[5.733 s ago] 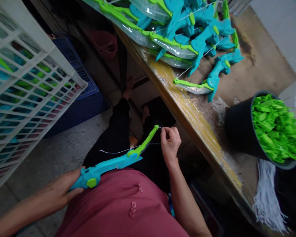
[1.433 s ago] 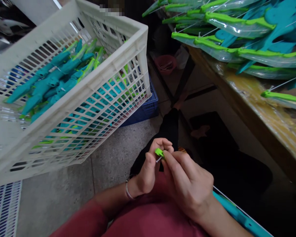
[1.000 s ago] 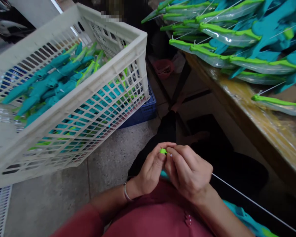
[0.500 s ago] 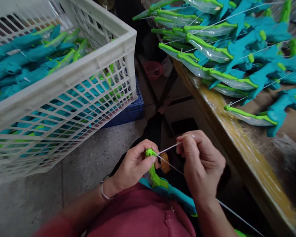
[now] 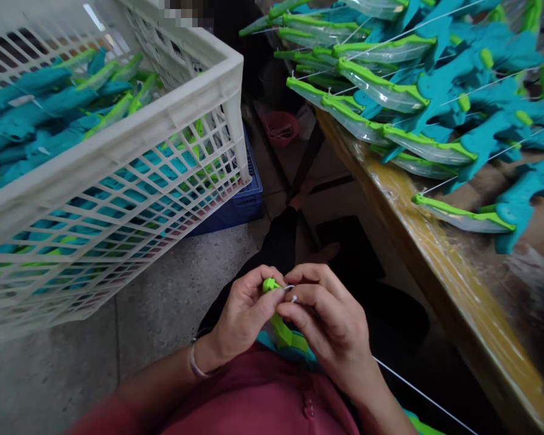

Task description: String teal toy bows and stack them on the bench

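Note:
My left hand (image 5: 240, 320) is closed around the green limb tip of a toy bow (image 5: 281, 332), thumb and forefinger pinching it near the end. Close against it, my right hand (image 5: 335, 326) pinches the white string (image 5: 424, 391), and a short loop and a pale end show between the fingertips. The bow's teal body lies across my lap, mostly covered by my right hand and wrist. From under that wrist the string runs taut down to the lower right.
A white lattice crate (image 5: 236, 72) full of teal and green toy bows stands at left, above a blue crate (image 5: 249, 202). To the right, several strung bows (image 5: 385, 90) lie on a table with a plastic-wrapped edge (image 5: 417, 241). A red bowl (image 5: 281, 128) sits on the floor.
My right hand has moved left and down to meet my left hand. The string stretched between the hands is now drawn into a small loop at the limb tip.

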Demonstrator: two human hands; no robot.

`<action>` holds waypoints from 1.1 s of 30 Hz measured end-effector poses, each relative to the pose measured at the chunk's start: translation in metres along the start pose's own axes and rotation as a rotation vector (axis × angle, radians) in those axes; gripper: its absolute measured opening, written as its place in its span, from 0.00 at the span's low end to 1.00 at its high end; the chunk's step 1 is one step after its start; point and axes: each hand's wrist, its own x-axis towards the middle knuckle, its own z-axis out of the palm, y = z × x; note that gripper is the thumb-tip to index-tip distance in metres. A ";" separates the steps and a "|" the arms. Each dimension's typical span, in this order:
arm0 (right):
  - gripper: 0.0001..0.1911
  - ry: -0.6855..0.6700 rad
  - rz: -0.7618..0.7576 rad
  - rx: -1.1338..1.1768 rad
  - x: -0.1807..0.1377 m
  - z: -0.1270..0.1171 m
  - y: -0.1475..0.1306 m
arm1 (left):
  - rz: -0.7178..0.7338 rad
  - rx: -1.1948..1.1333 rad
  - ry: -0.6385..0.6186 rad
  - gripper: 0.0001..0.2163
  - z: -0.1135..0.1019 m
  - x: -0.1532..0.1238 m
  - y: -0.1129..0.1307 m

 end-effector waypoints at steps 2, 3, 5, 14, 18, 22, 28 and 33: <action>0.01 -0.010 -0.028 -0.042 0.001 0.001 0.002 | -0.044 -0.020 0.010 0.04 0.000 -0.001 -0.001; 0.02 -0.005 -0.040 -0.049 0.001 0.002 0.003 | -0.061 -0.032 0.005 0.05 0.000 -0.001 -0.001; 0.05 0.022 -0.048 -0.041 0.002 0.000 0.005 | -0.081 -0.052 -0.023 0.06 0.001 -0.002 -0.001; 0.06 -0.101 0.028 0.086 0.005 -0.012 0.010 | -0.103 -0.180 -0.141 0.09 -0.003 -0.005 -0.002; 0.05 -0.058 -0.075 -0.021 0.005 -0.008 0.010 | -0.131 -0.169 -0.107 0.06 -0.003 -0.006 0.000; 0.05 -0.041 -0.093 -0.084 0.003 -0.005 0.007 | -0.144 -0.122 -0.021 0.08 0.002 -0.004 0.000; 0.04 -0.100 0.131 0.172 -0.001 -0.011 0.001 | -0.139 -0.098 -0.026 0.09 0.002 -0.002 0.001; 0.06 0.002 0.128 0.135 -0.003 -0.007 0.001 | -0.187 -0.147 -0.053 0.07 0.001 0.000 0.005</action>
